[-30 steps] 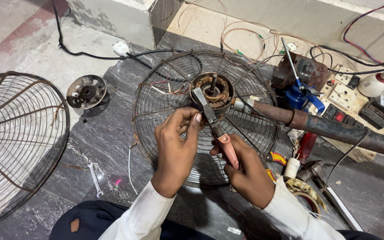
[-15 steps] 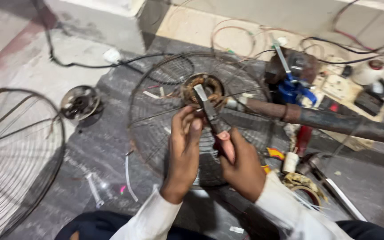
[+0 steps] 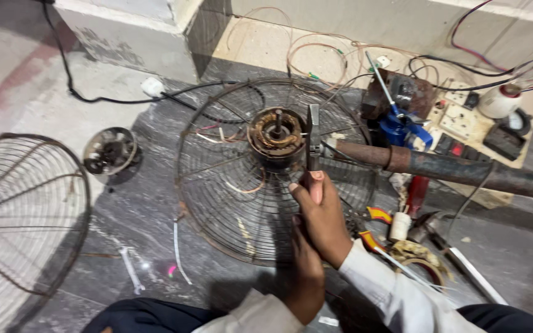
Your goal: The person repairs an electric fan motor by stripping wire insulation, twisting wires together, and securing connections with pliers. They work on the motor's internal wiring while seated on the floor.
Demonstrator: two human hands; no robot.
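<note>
My right hand [image 3: 321, 213] is closed around the red handles of a pair of pliers [image 3: 313, 139]. The steel jaws point straight away from me, at the right side of the rusty fan motor [image 3: 276, 132]. The motor sits in the middle of a round wire fan guard [image 3: 186, 185] lying flat on the dark stone floor. My left hand [image 3: 305, 274] is tucked under my right wrist, over the near part of the guard. Its fingers are hidden, so I cannot tell whether it holds anything.
A second wire guard [image 3: 26, 209] lies at the left, with a round metal motor cap [image 3: 111, 150] beside it. A rusty pipe [image 3: 458, 168] runs off to the right. Behind it are a blue tool [image 3: 402, 126], a switchboard [image 3: 458, 117] and loose wires. A black cable [image 3: 112, 98] lies by a concrete block [image 3: 137, 31].
The pliers have swung from a slant to pointing straight at the motor. My left hand has come off the pliers and dropped below my right wrist. The view has shifted slightly.
</note>
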